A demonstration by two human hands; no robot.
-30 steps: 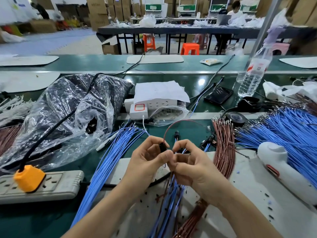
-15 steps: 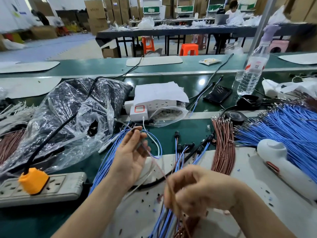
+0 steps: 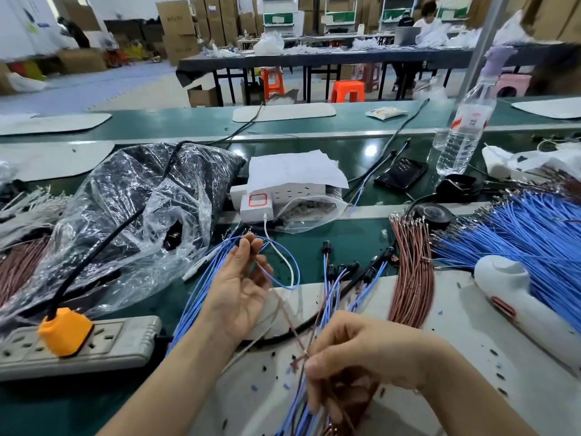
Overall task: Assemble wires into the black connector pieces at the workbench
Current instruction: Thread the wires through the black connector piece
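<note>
I am watching the fingers (image 3: 251,247) of the left hand (image 3: 242,297) pressing together, palm up, and pinching the top end of a thin brown wire (image 3: 276,297). A blue loop (image 3: 295,265) is arcing out from the same pinch; I cannot tell whether a connector is sitting inside it. The brown wire is slanting down to the right hand (image 3: 361,354), whose fingers are curling tightly round a mixed bundle (image 3: 301,407) of blue and brown wires at the near edge. Just beyond the hands, black connector pieces (image 3: 349,266) with blue leads already fitted are lying on the green bench (image 3: 355,237). A sheaf of brown wires (image 3: 412,278) is lying beside them to the right, with a blue wire pile (image 3: 518,234) and a white handheld tool (image 3: 515,297) further right. To the left, a power strip (image 3: 125,341) is carrying an orange plug (image 3: 64,330) in front of a crumpled plastic bag (image 3: 125,215).
</note>
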